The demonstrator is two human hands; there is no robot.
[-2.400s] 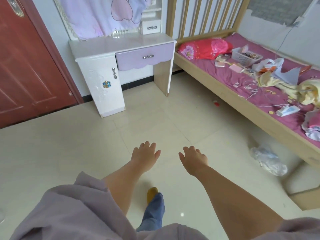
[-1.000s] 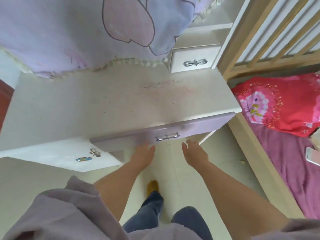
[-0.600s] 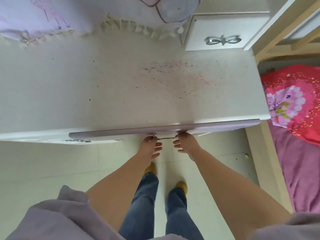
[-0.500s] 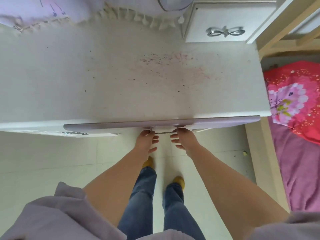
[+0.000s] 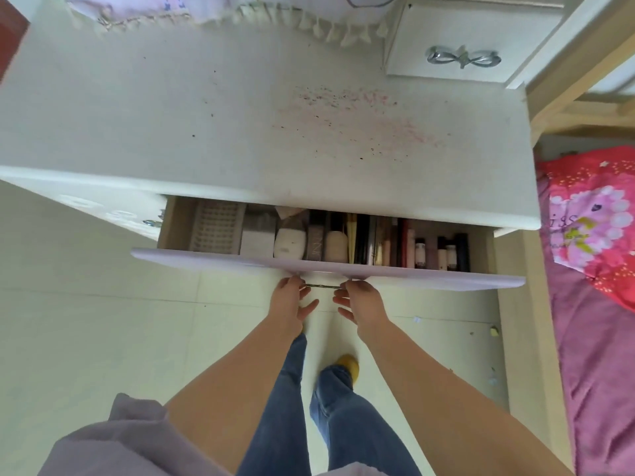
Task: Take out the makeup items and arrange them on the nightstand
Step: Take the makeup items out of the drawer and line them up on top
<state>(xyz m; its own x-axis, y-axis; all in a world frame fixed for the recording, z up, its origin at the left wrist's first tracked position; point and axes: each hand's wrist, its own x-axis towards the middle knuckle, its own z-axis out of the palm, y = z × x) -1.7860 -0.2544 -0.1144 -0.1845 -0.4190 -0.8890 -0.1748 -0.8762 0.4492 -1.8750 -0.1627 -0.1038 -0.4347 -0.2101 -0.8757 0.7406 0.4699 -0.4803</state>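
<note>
Both hands, left hand [image 5: 290, 300] and right hand [image 5: 360, 302], pinch the thin metal handle [image 5: 322, 286] of the lilac drawer [image 5: 326, 267], open under the white desk's [image 5: 240, 125] front edge, packed with makeup items [image 5: 343, 240].

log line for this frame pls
step: opening drawer | left hand, right hand: on handle | makeup: still inside | tabletop: bare

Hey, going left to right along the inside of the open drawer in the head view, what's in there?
White mesh basket → grey box → white jar → dark palette → beige bottle → row of upright lipstick-like tubes.
</note>
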